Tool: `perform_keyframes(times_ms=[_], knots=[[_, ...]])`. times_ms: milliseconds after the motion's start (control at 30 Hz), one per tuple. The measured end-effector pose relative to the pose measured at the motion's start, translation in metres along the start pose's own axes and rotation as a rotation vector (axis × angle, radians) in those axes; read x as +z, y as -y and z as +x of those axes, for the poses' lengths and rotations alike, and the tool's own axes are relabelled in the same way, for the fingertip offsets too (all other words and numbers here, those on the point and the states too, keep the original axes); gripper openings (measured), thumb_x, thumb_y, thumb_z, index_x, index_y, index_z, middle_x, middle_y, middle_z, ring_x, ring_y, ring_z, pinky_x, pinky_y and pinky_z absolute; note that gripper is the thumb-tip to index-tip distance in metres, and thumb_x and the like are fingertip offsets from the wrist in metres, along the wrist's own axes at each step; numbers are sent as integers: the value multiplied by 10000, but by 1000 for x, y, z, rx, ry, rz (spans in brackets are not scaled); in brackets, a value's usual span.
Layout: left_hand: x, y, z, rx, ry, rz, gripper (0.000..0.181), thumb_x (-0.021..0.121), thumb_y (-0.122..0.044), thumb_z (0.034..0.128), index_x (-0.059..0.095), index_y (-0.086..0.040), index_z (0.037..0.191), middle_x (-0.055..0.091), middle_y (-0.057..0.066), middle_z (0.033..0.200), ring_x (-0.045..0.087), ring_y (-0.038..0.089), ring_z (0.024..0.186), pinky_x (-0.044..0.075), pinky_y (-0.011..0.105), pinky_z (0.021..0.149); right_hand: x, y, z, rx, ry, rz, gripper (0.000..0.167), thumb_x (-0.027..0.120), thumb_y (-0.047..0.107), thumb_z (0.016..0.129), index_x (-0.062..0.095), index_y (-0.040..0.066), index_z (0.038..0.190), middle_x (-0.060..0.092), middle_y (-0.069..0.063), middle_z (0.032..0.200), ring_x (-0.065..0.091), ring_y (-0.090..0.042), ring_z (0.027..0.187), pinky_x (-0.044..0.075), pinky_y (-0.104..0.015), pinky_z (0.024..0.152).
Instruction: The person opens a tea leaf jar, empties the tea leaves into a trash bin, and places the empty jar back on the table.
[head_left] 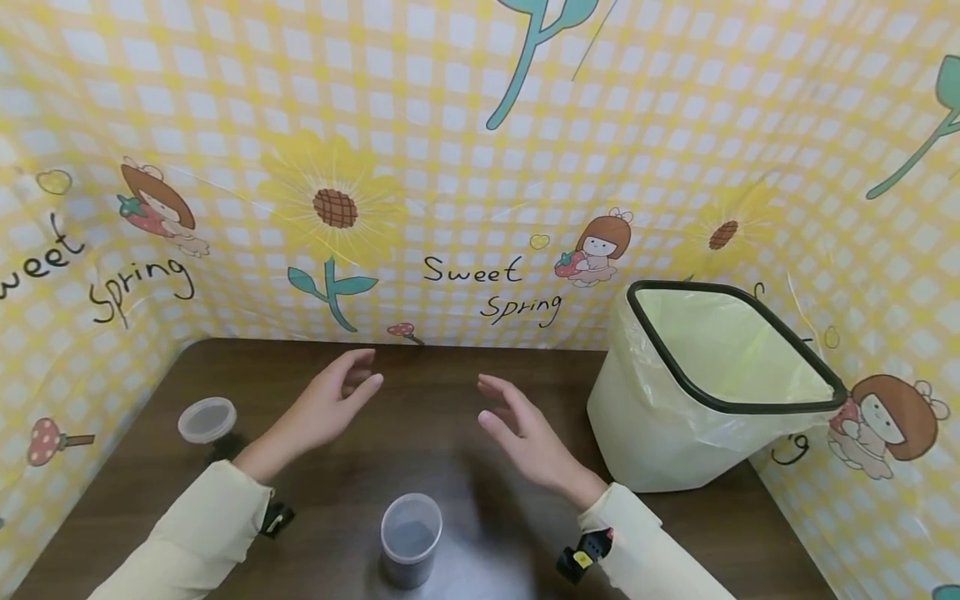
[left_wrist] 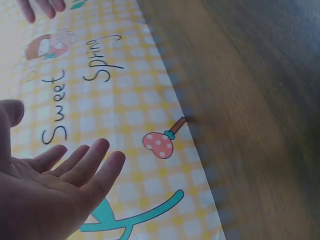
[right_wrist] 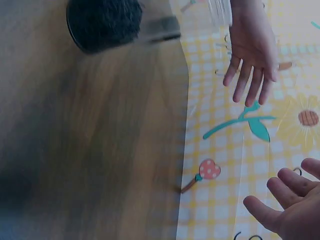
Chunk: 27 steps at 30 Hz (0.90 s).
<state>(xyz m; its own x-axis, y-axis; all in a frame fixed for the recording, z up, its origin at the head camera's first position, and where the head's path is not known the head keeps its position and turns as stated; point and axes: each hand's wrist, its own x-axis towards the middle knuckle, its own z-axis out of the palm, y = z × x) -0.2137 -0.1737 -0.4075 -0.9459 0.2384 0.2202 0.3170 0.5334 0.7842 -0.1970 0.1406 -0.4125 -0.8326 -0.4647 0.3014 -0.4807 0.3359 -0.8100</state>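
Both hands hover over the brown table with nothing in them. My left hand (head_left: 324,406) is at the left of the head view, fingers loosely bent and thumb apart; its palm and spread fingers show in the left wrist view. Facing it across a gap is my right hand (head_left: 528,437), also relaxed. Below and between them stands a clear plastic cup (head_left: 410,537) holding something dark; in the right wrist view the cup (right_wrist: 105,22) lies at the top, its lower part dark. Beside my left forearm is a round translucent lid (head_left: 207,420).
At the right stands a pale bin (head_left: 652,442) with a dark rim and a thin liner. A yellow checked cloth (head_left: 450,192) with flowers and lettering walls in the back and sides of the table (head_left: 442,400). Something dark, partly hidden, lies under the lid's edge near my left wrist.
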Motion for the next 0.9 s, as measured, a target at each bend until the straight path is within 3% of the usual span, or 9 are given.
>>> perform_keyframes(times_ms=[233,400,467,667,767,900], knots=[[-6,-4,-28,4,-15,-60,478,403,-269,1119,419,53,1472,511,265,1440,534,413,1290,422,560,1048,18,8,-15,-70,72,63,478,544,171,1064,420,104,1521,490,-70,1518,447,-230,1406,409,-412,1112],[-3,0,-49,40,-43,-108,418,339,-206,1131,454,39,1449,556,224,1407,558,377,1269,430,200,1017,35,12,-23,-169,151,108,492,544,148,1060,402,41,1518,488,-115,1512,448,-257,1403,412,-412,1109],[2,3,-56,64,-75,-133,394,339,-180,1129,478,34,1429,577,208,1386,593,287,1242,390,89,965,41,12,-27,-198,185,108,510,553,150,1055,387,26,1522,479,-125,1518,444,-255,1408,414,-406,1107],[18,6,-74,137,-203,-205,333,344,-82,1114,548,60,1335,649,153,1262,613,-5,1129,451,118,922,57,11,-36,-270,295,33,572,551,241,1063,330,42,1552,451,-122,1541,438,-223,1412,412,-373,1105],[24,6,-81,158,-229,-265,336,320,-60,1112,550,81,1311,657,17,1237,625,18,1125,473,151,926,60,10,-38,-310,328,8,609,585,225,1045,314,34,1556,439,-124,1552,441,-216,1409,416,-364,1102],[31,5,-87,157,-261,-332,349,297,-62,1115,543,110,1291,646,-115,1216,638,60,1132,485,179,937,64,11,-41,-302,358,12,774,740,144,931,304,44,1562,437,-115,1554,455,-223,1398,430,-369,1090]])
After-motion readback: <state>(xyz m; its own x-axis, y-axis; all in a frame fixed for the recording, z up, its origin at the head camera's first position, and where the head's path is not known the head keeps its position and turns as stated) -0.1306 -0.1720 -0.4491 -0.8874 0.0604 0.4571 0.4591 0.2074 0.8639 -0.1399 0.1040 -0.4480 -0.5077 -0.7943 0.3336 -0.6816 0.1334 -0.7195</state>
